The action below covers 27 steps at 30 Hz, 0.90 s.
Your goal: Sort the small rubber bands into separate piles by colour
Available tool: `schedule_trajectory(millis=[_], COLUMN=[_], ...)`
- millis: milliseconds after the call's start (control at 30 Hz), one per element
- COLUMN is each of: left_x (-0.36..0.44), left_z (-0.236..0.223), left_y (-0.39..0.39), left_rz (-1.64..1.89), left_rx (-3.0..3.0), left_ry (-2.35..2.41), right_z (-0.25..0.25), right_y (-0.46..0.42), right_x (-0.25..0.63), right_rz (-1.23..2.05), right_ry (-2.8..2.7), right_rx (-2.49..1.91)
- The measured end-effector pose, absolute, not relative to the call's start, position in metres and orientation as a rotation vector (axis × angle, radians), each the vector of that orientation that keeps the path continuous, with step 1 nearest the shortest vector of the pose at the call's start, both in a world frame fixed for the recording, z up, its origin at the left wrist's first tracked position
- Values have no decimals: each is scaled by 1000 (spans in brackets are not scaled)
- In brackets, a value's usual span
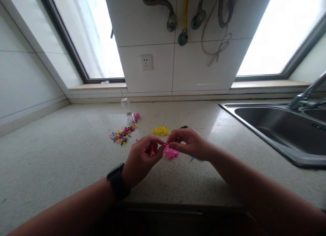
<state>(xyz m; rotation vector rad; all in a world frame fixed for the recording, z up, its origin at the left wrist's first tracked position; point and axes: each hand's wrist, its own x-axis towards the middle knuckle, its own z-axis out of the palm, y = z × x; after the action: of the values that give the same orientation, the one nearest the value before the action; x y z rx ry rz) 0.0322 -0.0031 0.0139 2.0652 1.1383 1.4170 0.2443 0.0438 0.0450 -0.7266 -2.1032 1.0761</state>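
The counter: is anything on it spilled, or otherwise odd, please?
The mixed-colour pile looks slightly odd: its small pieces lie scattered on the counter, as if spilled, unlike the tidier yellow pile and pink pile.

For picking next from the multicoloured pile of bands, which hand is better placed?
Probably the left hand: it is nearer to the multicoloured pile of bands, while the right hand sits farther away.
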Motion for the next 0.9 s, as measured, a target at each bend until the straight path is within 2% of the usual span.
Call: schedule_trajectory(millis=[900], left_x=[32], left_z=[7], left_y=[-1], left_rz=[1398], left_rx=[2084], left_ry=[1120], right_z=[44], right_y=[45], right_x=[245], right_rz=[1002], right_ry=[-2105], right_rx=[-772])
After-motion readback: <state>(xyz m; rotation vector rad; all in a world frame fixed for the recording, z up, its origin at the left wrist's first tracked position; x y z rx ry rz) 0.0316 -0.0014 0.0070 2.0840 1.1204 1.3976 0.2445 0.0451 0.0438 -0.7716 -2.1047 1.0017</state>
